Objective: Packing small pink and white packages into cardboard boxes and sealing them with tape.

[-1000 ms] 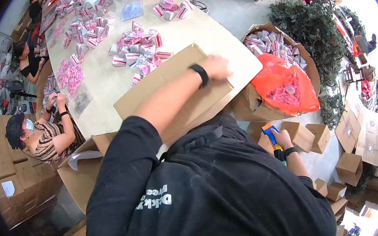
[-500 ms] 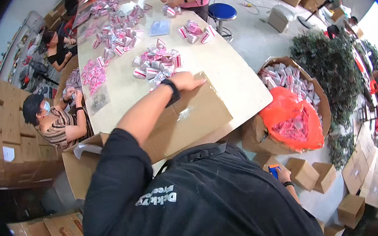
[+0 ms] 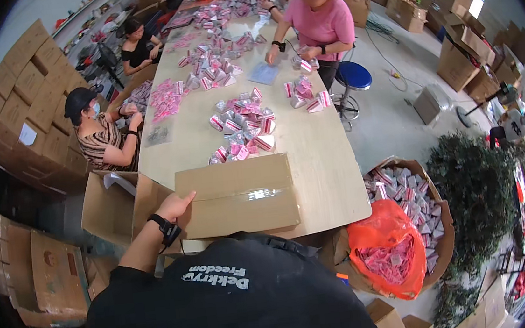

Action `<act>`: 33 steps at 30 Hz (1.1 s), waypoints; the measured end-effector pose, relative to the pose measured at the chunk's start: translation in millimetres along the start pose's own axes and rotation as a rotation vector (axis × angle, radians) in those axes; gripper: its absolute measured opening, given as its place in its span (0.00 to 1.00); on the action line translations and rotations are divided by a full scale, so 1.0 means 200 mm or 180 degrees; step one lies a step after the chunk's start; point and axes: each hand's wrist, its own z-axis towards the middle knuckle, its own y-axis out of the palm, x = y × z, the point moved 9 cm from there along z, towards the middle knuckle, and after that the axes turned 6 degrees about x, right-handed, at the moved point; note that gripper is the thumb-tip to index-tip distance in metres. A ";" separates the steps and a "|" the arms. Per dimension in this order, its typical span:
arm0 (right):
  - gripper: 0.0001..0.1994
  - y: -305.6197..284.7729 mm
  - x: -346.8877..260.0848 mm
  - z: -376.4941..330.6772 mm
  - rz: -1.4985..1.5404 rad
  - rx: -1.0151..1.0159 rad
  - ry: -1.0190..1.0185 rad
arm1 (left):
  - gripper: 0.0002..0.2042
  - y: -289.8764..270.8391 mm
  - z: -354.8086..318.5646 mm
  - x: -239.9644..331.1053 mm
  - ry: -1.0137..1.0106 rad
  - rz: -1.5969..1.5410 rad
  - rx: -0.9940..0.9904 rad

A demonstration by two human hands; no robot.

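A closed cardboard box (image 3: 240,195) lies on the near end of the pale table, with shiny clear tape along its middle seam. My left hand (image 3: 174,206), with a dark band at the wrist, grips the box's left end; its fingertips are partly hidden. Beyond the box, several small silvery packs with pink-and-white labels (image 3: 242,124) lie in a pile. My right hand is out of sight behind my body. Only a small orange-and-blue piece of an object (image 3: 343,277) shows by my right side.
An open carton (image 3: 107,206) stands left of the table. At right is a large carton (image 3: 444,221) of packs with a red plastic bag (image 3: 377,216). Co-workers sit along the left side; a person in pink (image 3: 324,20) stands by a blue stool (image 3: 353,74).
My left hand has gone from the box's far edge to its left end. The box now lies squarer to me. My right hand, earlier holding a blue-and-orange object, has left the view.
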 end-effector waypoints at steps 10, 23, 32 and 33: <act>0.27 -0.71 -1.47 0.05 -0.0314 0.0674 -0.2116 | 0.21 0.73 -0.07 0.18 0.0069 -0.1885 -0.0968; 0.15 -0.82 -2.61 -1.14 0.0762 -0.1891 -0.2513 | 0.21 0.91 -0.54 0.76 0.0470 -0.2305 -0.2955; 0.17 -0.73 -2.62 -1.36 0.0132 -0.1873 -0.2644 | 0.12 1.05 -0.40 0.66 0.0514 -0.2110 -0.3001; 0.18 -0.72 -2.63 -1.35 0.0140 -0.1803 -0.2534 | 0.12 1.01 -0.36 0.71 0.0722 -0.1869 -0.2735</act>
